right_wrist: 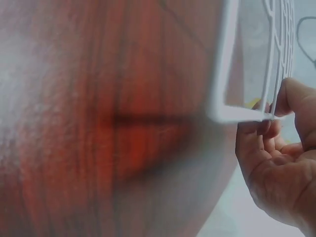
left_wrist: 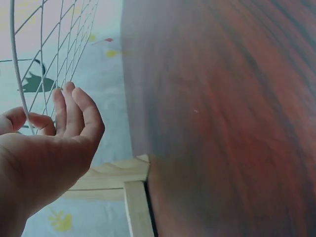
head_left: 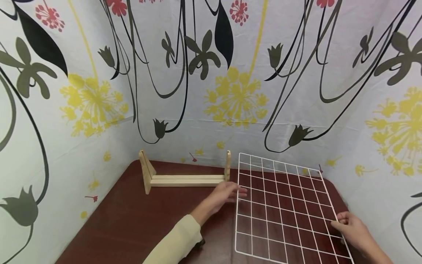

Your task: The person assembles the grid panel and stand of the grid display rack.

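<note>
A white wire grid panel point(head_left: 280, 208) slants over the dark red table, held at both sides. My left hand point(head_left: 225, 192) grips its left edge, with the thumb and index finger around the edge wire and the other fingers loosely curled behind the mesh in the left wrist view. On the opposite side, my right hand point(head_left: 352, 227) pinches the right edge wire between thumb and fingers. One corner of the panel shows close up in the right wrist view, next to the right hand point(right_wrist: 276, 158).
Behind the left hand stands a pale wooden frame point(head_left: 188, 182), two upright end pieces joined by a crossbar. The table point(head_left: 148, 220) has a glossy dark red wood grain. Flower-patterned cloth point(head_left: 197, 106) surrounds it at the back and sides.
</note>
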The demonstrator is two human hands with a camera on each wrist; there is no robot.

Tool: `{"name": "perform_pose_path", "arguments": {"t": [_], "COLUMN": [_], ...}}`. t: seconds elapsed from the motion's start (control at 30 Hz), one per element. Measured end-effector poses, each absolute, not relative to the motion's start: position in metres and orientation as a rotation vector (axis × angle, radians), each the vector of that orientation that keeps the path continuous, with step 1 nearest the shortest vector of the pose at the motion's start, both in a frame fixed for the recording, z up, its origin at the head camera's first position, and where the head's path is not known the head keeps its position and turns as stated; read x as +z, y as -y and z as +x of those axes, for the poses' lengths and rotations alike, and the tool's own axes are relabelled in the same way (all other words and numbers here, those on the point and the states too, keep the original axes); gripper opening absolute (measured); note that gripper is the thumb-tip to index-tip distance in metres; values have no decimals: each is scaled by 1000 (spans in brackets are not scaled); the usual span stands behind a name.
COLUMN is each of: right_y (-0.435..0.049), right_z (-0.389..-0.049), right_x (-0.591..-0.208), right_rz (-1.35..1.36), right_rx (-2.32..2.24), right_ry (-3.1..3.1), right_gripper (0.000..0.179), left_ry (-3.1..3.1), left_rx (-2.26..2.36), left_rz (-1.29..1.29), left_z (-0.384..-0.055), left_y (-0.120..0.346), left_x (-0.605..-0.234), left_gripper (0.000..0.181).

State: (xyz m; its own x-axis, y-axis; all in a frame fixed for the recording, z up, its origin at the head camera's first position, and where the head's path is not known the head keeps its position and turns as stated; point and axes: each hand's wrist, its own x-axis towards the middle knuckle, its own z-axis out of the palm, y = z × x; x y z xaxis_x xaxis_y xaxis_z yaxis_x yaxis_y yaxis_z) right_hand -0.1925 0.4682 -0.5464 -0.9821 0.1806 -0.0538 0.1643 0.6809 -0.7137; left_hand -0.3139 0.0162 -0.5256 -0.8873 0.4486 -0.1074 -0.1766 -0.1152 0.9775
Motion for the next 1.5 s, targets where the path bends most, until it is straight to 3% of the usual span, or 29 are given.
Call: {"name": "perform_pose_path", "arguments": {"t": [0.17,0.4,0.6,0.93,1.5], "right_y": [-461,-447,-434,-406,-356], "right_z": [-192,-194,-196,-201,-207], "right_x": [-529,-507,-491,-474,-474], "right_rz": [-283,-251,-219,-50,56], "right_rx": [1198,1188,1264,1355,1419], "right_ry": [2804,2711,2594,2385,2309], "right_gripper": [37,34,23,25,27], "left_ry": [-1487,-1090,-964,-1018,-1613], "left_rx": [2189,2260,2220,2240,2491], "left_rz": [321,400,504,517,294], "left_z": [-313,-310,-310,-312,-300], "left_y": [-16,-7,7,34,54], "left_x": [-511,-489,-472,-454,-464], "left_gripper": [12,31,31,24,20]}}
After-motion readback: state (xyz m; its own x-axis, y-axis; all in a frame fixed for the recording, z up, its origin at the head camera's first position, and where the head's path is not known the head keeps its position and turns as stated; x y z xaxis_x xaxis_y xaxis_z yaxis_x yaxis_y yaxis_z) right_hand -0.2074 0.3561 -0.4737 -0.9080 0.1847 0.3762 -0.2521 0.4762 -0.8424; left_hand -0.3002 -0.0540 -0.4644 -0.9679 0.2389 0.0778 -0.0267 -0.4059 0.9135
